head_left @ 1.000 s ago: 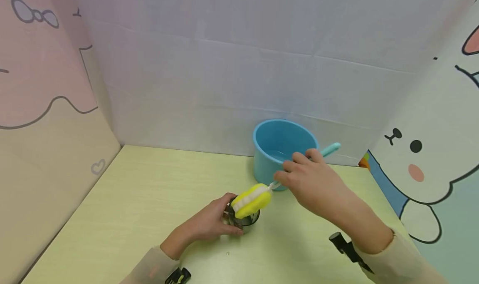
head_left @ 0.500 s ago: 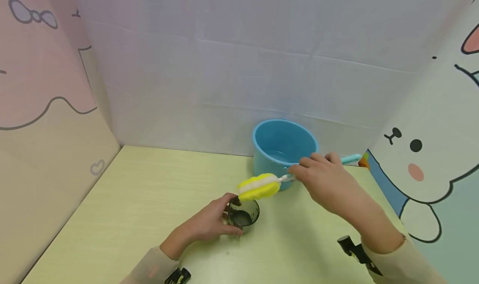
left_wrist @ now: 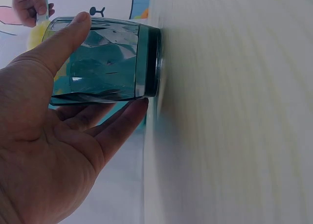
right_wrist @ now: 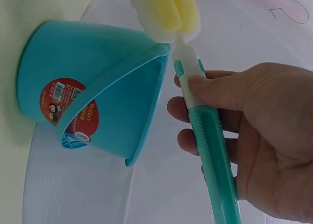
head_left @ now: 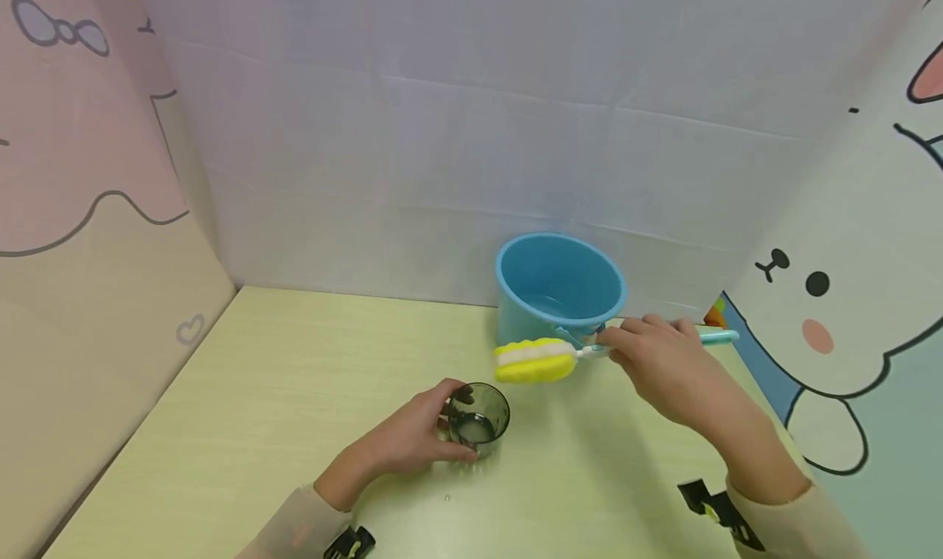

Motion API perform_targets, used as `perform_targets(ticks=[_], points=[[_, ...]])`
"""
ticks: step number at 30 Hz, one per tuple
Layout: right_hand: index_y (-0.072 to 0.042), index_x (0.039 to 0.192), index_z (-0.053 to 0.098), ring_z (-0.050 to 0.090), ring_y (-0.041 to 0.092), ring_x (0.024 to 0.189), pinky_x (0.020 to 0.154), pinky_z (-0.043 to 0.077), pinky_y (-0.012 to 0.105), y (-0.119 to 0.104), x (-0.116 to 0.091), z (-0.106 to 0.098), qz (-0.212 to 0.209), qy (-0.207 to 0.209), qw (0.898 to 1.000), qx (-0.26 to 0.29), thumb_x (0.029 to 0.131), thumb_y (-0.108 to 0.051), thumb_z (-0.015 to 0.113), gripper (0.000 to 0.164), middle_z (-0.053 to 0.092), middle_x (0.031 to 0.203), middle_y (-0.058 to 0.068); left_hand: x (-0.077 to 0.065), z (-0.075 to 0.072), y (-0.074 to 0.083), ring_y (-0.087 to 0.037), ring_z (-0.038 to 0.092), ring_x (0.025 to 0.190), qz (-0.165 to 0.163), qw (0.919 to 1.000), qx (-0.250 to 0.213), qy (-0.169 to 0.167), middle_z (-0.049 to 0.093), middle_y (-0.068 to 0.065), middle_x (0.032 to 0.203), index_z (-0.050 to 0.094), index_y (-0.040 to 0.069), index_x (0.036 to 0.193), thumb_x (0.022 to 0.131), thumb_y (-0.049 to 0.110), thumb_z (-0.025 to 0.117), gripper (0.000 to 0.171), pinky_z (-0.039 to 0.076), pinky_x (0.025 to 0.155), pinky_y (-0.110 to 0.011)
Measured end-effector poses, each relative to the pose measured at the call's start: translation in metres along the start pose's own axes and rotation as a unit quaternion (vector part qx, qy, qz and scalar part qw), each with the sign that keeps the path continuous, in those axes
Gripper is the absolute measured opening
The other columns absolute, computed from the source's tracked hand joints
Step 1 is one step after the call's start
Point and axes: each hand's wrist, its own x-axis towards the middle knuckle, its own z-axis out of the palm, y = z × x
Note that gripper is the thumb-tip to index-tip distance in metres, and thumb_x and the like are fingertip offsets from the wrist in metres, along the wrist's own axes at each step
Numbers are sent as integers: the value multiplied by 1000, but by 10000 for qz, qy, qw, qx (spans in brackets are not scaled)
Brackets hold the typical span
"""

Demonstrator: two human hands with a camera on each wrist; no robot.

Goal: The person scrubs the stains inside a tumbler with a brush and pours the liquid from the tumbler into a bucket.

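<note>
A dark, see-through drinking glass (head_left: 482,420) stands upright on the table, mouth up. My left hand (head_left: 412,432) grips it from the left side, thumb and fingers around its wall, as the left wrist view also shows with the faceted glass (left_wrist: 105,60). In my right hand (head_left: 666,371) is a sponge bottle brush, held by its teal and white handle (right_wrist: 208,150). Its yellow and white sponge head (head_left: 535,361) points left, above and behind the glass and apart from it. In the right wrist view the thumb presses along the handle near the sponge.
A blue bucket (head_left: 516,309) stands at the back of the table near the white curtain wall (head_left: 412,133), its handle hanging down and a red label (right_wrist: 68,109) on its side. Pale wood-look table (head_left: 295,362) surrounds the glass. Printed cartoon panels rise on both sides.
The sponge head has come up out of the glass's mouth and moved right with my right hand, its handle turning nearly level. My left hand and the glass stay in place.
</note>
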Motion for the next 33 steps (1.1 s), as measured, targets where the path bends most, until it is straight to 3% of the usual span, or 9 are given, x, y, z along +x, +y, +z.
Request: perform_targets(ticks=[9,14,22,33], points=[[-22,116,75,57,19,87,68,36,42,7,-5,33,343,-170,9954,882,98,-8,76,23,67,92,-11,0,1,0,-28,67,118,6,10000,24,-5,64,-7,134,45,4,151,84,34,94,88,56,99,-42],[-19,118,74,59,17,84,65,37,40,6,-6,53,480,-106,9903,1300,100,-6,73,22,71,96,-7,0,1,0,-29,67,118,36,10000,42,7,64,-7,134,45,4,150,84,33,94,87,56,98,-40],[-17,119,73,57,15,81,66,39,38,-2,-4,84,789,-211,9784,1900,103,-8,69,18,74,105,-1,0,1,1,-28,67,117,75,10000,46,34,64,-7,134,47,6,149,84,32,94,85,56,97,-37],[-6,120,71,52,14,70,67,47,35,-13,5,118,1002,-117,9593,2637,105,-6,64,16,69,95,4,1,1,-2,-27,67,116,55,10000,-6,0,63,-6,136,46,8,150,84,32,94,85,56,96,-37]])
